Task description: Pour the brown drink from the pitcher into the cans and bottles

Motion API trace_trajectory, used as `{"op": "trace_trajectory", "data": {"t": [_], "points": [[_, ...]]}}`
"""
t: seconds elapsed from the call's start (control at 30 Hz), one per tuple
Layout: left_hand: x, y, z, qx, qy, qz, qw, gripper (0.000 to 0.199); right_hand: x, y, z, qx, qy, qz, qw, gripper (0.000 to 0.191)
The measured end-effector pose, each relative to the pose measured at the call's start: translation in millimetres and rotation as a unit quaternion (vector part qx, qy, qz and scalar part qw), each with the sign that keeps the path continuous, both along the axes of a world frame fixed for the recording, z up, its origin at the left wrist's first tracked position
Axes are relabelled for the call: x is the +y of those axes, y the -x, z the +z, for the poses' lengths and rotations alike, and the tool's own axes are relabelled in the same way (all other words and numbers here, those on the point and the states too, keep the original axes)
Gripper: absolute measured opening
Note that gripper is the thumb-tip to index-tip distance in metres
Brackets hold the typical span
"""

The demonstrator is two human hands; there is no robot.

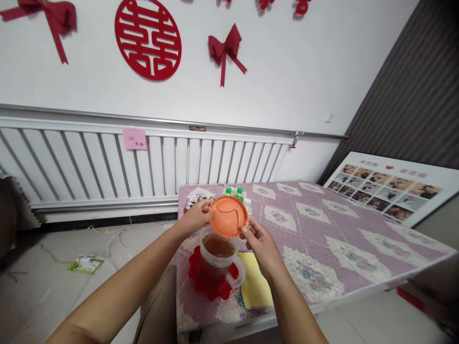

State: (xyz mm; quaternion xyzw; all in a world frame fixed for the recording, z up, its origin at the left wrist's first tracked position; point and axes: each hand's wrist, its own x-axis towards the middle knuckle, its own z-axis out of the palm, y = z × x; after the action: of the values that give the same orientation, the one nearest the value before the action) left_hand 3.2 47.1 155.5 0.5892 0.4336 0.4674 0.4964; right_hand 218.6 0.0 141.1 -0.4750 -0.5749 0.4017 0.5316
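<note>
Between my two hands is a round orange lid (223, 220), tilted above a clear plastic pitcher (215, 267). My left hand (196, 217) pinches the lid's left edge, and my right hand (261, 243) grips its right edge. Brown liquid with small bubbles on top fills much of the pitcher. Its handle (239, 273) points to the right. Under the pitcher lies a red scalloped tray (195, 272). A yellow cloth or sheet (255, 282) is partly covered by my right hand and forearm.
Bottles with green caps (239, 192) and several cans (190, 204) stand behind the lid. A patterned cloth covers the table (308, 239). A white radiator (161, 162) runs along the wall. A photo board (390, 186) leans at the right. A power strip (86, 264) lies on the floor.
</note>
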Motion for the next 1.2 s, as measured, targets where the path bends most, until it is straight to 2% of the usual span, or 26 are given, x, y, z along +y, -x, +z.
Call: {"op": "trace_trajectory", "data": {"t": [0.17, 0.3, 0.53, 0.73, 0.9, 1.2], "points": [[-2.6, -5.1, 0.7, -0.019, 0.005, -0.025, 1.0, 0.047, 0.1, -2.6, -0.9, 0.011, -0.003, 0.001, 1.0, 0.053], [-3.3, -3.9, 6.1, -0.018, -0.005, -0.067, 0.998, 0.044, 3.0, -3.4, -4.1, -0.005, -0.044, 0.009, 0.999, 0.046], [-3.5, 10.6, 8.4, 0.015, -0.036, -0.095, 0.995, 0.049, -2.9, -1.2, 0.9, -0.151, -0.114, -0.032, 0.981, 0.031], [1.2, 19.5, 1.1, 0.059, -0.043, -0.062, 0.995, 0.054, -4.8, -4.1, -1.8, -0.306, -0.247, -0.053, 0.918, 0.026], [2.5, 21.3, 2.1, 0.104, -0.088, -0.054, 0.989, 0.05, -5.6, -3.3, -7.3, -0.374, -0.341, -0.047, 0.861, 0.025], [5.6, 27.5, -11.8, 0.071, -0.074, -0.079, 0.992, 0.048, -13.0, 1.0, -5.9, -0.465, -0.385, -0.038, 0.796, 0.028]]}}
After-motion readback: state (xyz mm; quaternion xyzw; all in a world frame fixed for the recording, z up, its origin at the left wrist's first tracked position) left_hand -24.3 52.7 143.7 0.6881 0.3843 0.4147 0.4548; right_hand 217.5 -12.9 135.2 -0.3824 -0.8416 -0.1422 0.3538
